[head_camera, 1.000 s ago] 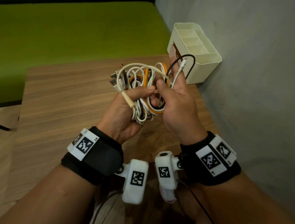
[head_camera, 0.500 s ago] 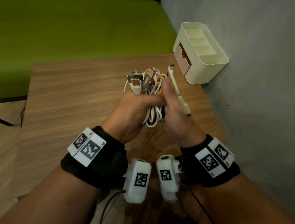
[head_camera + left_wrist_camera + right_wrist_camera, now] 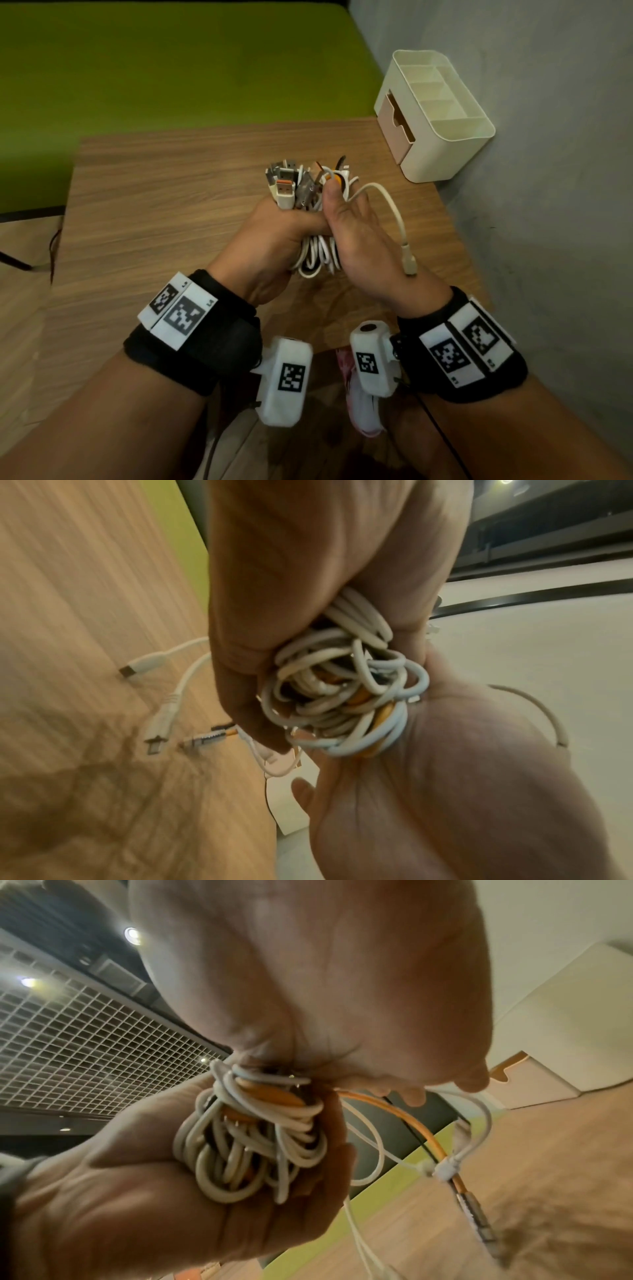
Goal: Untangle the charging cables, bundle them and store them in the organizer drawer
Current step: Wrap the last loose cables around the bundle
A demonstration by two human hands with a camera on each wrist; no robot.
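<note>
A thick bundle of white, orange and black charging cables point(image 3: 317, 255) is held above the wooden table point(image 3: 171, 192). My left hand point(image 3: 274, 236) grips the bundle around its middle, and several USB plugs point(image 3: 286, 186) stick up above its fingers. Against the bundle's right side lies my right hand point(image 3: 356, 233), fingers wrapped on it. One beige cable end point(image 3: 399, 222) arcs loose over the back of that hand. The coils point(image 3: 342, 685) show between both palms in the left wrist view, and again point(image 3: 253, 1137) in the right wrist view. The cream organizer point(image 3: 442, 137) with its tan drawer point(image 3: 395, 126) stands at the table's far right corner.
A grey wall point(image 3: 548, 171) runs along the table's right edge, close to the organizer. A green surface point(image 3: 171, 68) lies beyond the far edge. The organizer's top compartments point(image 3: 435, 92) are open. A dark cable point(image 3: 54, 240) hangs off the table's left side.
The loose spread of cables has been gathered into a tight bundle in my left fist. The beige end moved from my right fingers to hang over that hand's back.
</note>
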